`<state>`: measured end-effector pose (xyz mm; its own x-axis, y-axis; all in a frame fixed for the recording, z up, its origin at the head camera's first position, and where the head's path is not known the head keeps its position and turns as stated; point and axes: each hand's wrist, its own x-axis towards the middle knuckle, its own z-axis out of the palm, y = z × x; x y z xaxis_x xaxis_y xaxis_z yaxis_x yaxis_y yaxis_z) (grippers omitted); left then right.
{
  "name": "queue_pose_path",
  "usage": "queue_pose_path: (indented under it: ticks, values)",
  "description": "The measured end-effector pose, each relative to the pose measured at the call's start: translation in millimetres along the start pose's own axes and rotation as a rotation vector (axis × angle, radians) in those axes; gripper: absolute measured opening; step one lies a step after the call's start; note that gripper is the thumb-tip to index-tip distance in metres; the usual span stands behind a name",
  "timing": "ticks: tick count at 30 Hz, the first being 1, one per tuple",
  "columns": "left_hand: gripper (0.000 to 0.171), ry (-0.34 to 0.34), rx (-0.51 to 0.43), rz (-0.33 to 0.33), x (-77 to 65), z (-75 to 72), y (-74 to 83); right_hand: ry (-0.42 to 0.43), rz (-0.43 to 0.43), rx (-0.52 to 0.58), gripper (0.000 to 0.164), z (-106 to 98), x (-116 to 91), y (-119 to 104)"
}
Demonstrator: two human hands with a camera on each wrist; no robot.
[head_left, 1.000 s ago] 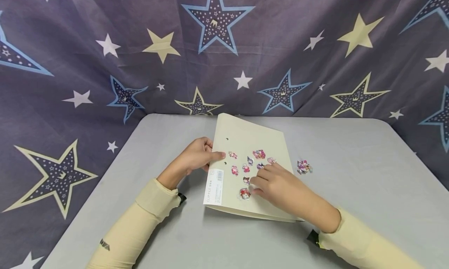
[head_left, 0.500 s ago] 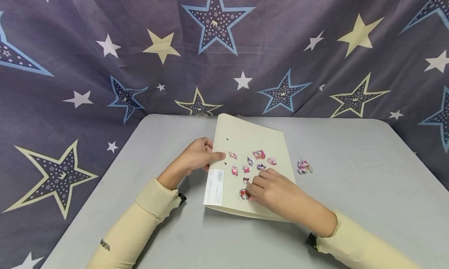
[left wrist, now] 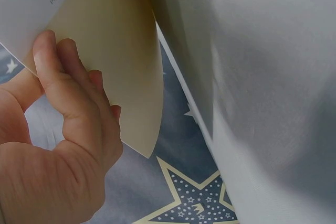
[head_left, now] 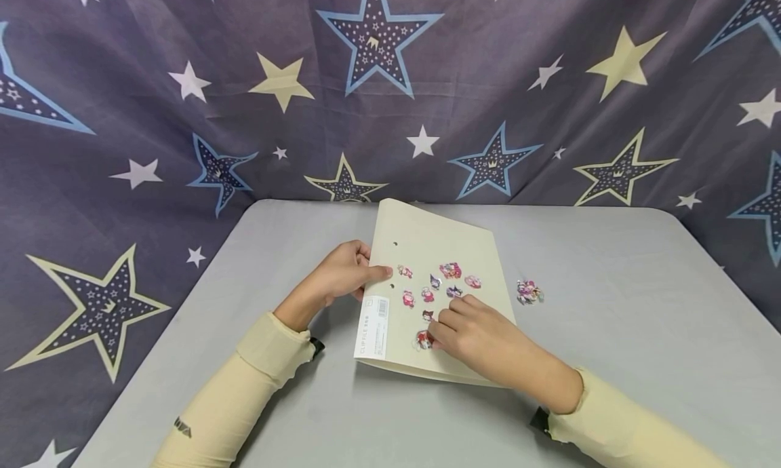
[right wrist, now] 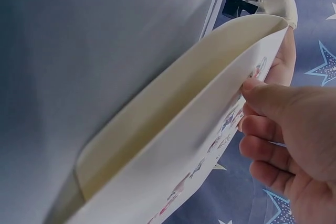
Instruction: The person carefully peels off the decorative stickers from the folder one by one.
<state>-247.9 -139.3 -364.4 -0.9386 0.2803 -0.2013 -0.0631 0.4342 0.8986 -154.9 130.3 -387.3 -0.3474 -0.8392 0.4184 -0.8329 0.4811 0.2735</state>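
A cream clip-file folder [head_left: 451, 244] stands tilted over the table, with several small cartoon stickers on its cover. My left hand [head_left: 350, 270] grips the folder's spine side, thumb on the front; in the left wrist view, that hand's fingers [left wrist: 65, 93] lie against the other side. At the lower part of the cover, my right hand [head_left: 472, 329] has its thumb and forefinger at a red-and-white sticker [head_left: 422, 340] with a clear border, partly covered by the fingertips. The right wrist view shows the thumb [right wrist: 262, 95] on that sticker, other fingers curled beneath.
A small pile of cartoon stickers [head_left: 529, 291] lies on the grey table [head_left: 610, 332] to the right of the folder. A white label [head_left: 373, 325] runs along the folder's lower left edge. Behind the table hangs a star-patterned cloth [head_left: 476, 102].
My right hand has shifted slightly down and left over the cover, bringing its fingertips onto the red-and-white sticker and uncovering the pink and purple stickers above. My left hand keeps its grip.
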Motion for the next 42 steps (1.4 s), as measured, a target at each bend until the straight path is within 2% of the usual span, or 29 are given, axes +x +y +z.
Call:
queue_pose_path:
  ticks: [3, 8, 16, 25, 29, 42]
  values:
    - [0.039, -0.001, -0.004, 0.001, 0.6, -0.2, -0.6, -0.005, -0.006, -0.004, 0.018, 0.6, -0.5, 0.0]
    - [0.039, -0.002, -0.012, -0.003, 1.3, 0.0, -1.0, 0.003, -0.023, 0.035, 0.027, 0.7, -0.9, -1.3]
    - [0.039, 0.001, -0.006, 0.002, 1.6, 0.5, -1.1, 0.041, -0.034, 0.025, 0.024, 3.5, -0.2, -3.4]
    - [0.039, 0.004, 0.005, 0.004, 1.2, 0.4, -0.7, 0.105, 0.016, 0.030, 0.021, 7.5, 0.5, -3.5]
    - [0.038, 0.002, 0.004, 0.004, 0.8, 0.6, -0.7, 0.137, 0.047, 0.070, 0.021, 8.5, 0.3, -3.5]
    - [0.037, 0.004, 0.000, 0.008, 1.0, 0.7, -1.0, 0.146, 0.100, 0.106, 0.020, 7.0, 0.3, -3.2]
